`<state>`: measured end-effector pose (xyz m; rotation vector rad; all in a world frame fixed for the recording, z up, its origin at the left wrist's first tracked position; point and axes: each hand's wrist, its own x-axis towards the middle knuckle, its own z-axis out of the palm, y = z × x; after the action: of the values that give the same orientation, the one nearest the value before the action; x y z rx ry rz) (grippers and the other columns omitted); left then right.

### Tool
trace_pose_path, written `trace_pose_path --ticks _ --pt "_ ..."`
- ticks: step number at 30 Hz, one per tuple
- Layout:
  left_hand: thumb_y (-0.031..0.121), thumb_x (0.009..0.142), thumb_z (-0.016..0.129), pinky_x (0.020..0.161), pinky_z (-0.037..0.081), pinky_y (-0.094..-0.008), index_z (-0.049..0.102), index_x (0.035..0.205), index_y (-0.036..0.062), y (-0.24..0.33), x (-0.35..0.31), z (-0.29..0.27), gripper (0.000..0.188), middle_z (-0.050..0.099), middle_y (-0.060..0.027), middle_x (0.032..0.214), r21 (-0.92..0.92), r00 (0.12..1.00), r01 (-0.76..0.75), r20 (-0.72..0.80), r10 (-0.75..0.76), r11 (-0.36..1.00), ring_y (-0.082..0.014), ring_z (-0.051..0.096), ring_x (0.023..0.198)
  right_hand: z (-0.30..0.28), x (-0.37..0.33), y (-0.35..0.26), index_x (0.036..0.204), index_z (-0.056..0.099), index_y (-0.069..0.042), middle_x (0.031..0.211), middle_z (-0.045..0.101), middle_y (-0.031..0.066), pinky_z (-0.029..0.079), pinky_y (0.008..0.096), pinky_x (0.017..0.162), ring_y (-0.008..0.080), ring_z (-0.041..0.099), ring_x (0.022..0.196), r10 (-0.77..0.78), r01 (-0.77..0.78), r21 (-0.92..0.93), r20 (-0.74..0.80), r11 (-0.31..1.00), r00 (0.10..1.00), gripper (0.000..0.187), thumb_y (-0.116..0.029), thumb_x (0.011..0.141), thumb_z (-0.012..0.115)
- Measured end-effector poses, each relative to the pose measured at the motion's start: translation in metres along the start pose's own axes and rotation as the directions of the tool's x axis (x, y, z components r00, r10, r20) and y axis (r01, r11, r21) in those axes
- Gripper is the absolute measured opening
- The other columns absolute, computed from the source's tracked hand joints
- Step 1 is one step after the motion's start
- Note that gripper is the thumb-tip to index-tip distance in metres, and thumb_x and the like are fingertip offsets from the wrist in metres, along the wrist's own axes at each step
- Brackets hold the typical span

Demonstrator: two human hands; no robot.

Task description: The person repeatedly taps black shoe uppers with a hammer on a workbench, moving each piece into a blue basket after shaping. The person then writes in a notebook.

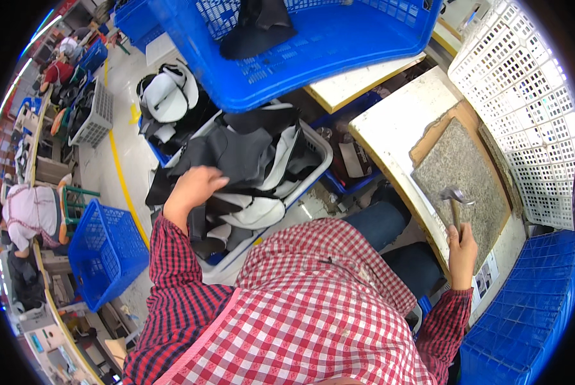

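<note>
My left hand (194, 187) reaches down to my left into a grey-white basket (318, 142) piled with black and white cut leather pieces (249, 160); its fingers rest on a black piece, and I cannot tell whether they grip it. My right hand (462, 253) is closed around the handle of a metal hammer (454, 199), whose head hangs over a speckled grey stone slab (457, 176) on the cream worktable (396, 122). Red checked sleeves cover both my arms.
A big blue plastic crate (313, 51) holding a black piece stands above the basket. A white lattice crate (531, 109) is at the right, blue crates (524, 308) at lower right, another blue crate (104, 250) on the floor at left. Other people work far left.
</note>
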<state>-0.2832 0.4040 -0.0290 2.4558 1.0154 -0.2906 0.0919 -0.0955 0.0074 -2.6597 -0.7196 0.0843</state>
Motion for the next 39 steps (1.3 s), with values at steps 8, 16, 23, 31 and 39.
trace_pose_path --ticks 8,16,23,31,39 --pt "0.013 0.094 0.065 0.097 0.053 -0.039 0.066 0.129 -0.0006 0.073 0.293 -0.089 0.038 0.071 -0.02 0.123 -0.303 0.541 -0.462 -0.841 -0.006 0.834 -0.0351 0.069 0.111 0.035 0.032 0.071 0.115 0.058 -0.01 0.1 0.072 0.0197 0.053 0.051 0.073 0.0429 0.069 0.09 0.14 -0.209 -0.262 -0.257 0.942 0.956 0.028 -0.031 0.098 0.066" --pt "0.035 0.094 0.072 0.103 0.047 -0.0398 0.06 0.135 -0.0082 -0.054 0.454 -0.173 0.061 0.066 -0.0216 0.134 -0.554 0.668 -0.273 -0.698 -0.26 0.786 -0.0336 0.063 0.122 0.024 0.034 0.076 0.104 0.055 -0.011 0.092 0.061 0.0098 0.053 0.0462 0.064 0.0333 0.066 0.077 0.059 -0.17 -0.39 -0.282 0.905 0.958 0.027 -0.028 0.091 0.072" --pt "0.068 0.1 0.049 0.12 0.032 -0.0489 0.04 0.156 -0.0018 -0.053 0.464 -0.18 0.089 0.041 -0.0259 0.159 -0.117 0.66 0.151 -0.728 -0.188 0.982 -0.0401 0.036 0.149 0.025 0.033 0.08 0.108 0.054 -0.009 0.094 0.059 0.0104 0.053 0.0451 0.065 0.0327 0.065 0.077 0.061 -0.188 -0.413 -0.302 0.891 0.951 0.029 -0.026 0.092 0.07" --pt "0.048 0.111 0.034 0.111 0.038 -0.0629 0.049 0.152 0.0192 0.135 0.386 -0.197 0.052 0.06 -0.0102 0.143 0.647 0.7 0.235 -0.63 0.336 0.725 -0.0331 0.064 0.12 0.017 0.037 0.08 0.103 0.054 -0.01 0.094 0.06 0.0094 0.055 0.0445 0.066 0.0318 0.067 0.08 0.062 -0.166 -0.355 -0.287 0.92 0.956 0.027 -0.028 0.092 0.07" --pt "0.029 0.101 0.058 0.107 0.034 -0.0688 0.063 0.135 0.02 0.403 0.252 -0.181 0.036 0.065 -0.003 0.138 0.939 0.13 0.037 -0.342 0.93 0.341 -0.0284 0.052 0.138 0.011 0.041 0.08 0.105 0.053 -0.01 0.089 0.065 0.0108 0.056 0.0465 0.066 0.0341 0.069 0.074 0.129 -0.205 -0.286 -0.264 0.936 0.956 0.027 -0.033 0.097 0.066"
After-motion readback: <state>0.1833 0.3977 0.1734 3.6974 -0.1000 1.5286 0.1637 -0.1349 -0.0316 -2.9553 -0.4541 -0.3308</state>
